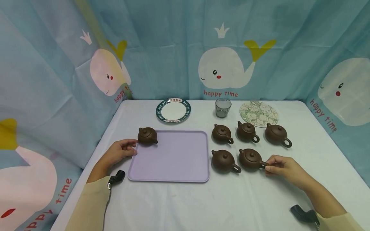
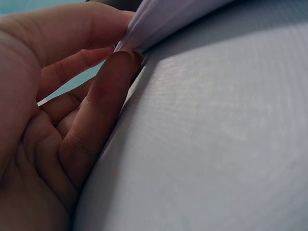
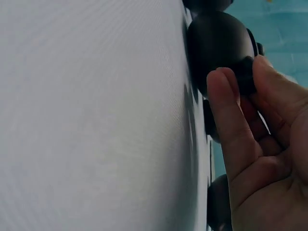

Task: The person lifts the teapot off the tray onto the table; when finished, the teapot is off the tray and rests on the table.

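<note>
My left hand (image 1: 119, 151) pinches the left rim of a lilac tray (image 1: 173, 160). In the left wrist view, thumb and fingers meet at the tray's edge (image 2: 159, 26). A small brown teapot (image 1: 147, 136) sits in the tray's back left corner, right by those fingertips. On the right, my right hand (image 1: 286, 168) pinches the handle of a brown teapot (image 1: 250, 159) in the front row. The right wrist view shows this teapot's dark, round body (image 3: 219, 45) just beyond the fingertips. Left of it stands another brown teapot (image 1: 223, 160), its handle toward me.
Behind these two, a row holds three more brown teapots: a left one (image 1: 221, 133), a middle one (image 1: 246, 131) and a right one (image 1: 276, 133). Farther back lie a green-rimmed plate (image 1: 173, 110), a glass (image 1: 223, 108) and a round patterned mat (image 1: 258, 113). A curtain (image 1: 167, 48) hangs behind the table.
</note>
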Demonstrator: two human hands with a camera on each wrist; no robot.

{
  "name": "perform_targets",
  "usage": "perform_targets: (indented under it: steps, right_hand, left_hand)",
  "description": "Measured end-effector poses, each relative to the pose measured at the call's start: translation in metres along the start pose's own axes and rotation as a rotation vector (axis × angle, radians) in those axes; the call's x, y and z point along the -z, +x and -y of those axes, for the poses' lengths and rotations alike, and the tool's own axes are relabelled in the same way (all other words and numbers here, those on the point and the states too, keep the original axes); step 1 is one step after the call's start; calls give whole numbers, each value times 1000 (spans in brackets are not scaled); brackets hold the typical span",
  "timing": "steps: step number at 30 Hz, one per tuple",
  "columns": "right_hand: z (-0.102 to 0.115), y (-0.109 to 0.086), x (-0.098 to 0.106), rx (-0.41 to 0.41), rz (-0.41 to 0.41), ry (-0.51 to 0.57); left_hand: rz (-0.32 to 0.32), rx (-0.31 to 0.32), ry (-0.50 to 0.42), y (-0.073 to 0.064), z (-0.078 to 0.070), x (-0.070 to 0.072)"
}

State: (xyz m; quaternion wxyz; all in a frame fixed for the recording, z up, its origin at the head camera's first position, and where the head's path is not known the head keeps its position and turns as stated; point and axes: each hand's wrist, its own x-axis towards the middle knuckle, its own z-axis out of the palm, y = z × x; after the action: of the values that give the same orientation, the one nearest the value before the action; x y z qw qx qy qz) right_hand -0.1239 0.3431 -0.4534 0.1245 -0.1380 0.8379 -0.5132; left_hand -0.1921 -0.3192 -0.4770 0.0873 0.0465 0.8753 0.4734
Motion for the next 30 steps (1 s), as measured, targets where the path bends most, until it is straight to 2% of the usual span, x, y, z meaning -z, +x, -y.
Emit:
perform_targets:
  steps: [10, 14, 17, 21, 25, 30]
  right_hand:
    - [4, -3, 2, -51, 61, -36]
    - [6, -2, 5, -24, 77, -80]
    - [9, 0, 9, -4, 74, -119]
    - [18, 5, 14, 6, 17, -175]
    - [35, 11, 15, 37, -64, -238]
    - [66, 20, -6, 120, -97, -168]
  left_hand:
    - [4, -10, -8, 1, 3, 0]
    - [5, -21, -1, 2, 4, 1]
    - [3, -6, -1, 3, 3, 1]
    - [10, 17, 2, 6, 3, 1]
    - [14, 14, 11, 6, 4, 2]
    - [19, 17, 17, 4, 4, 2]
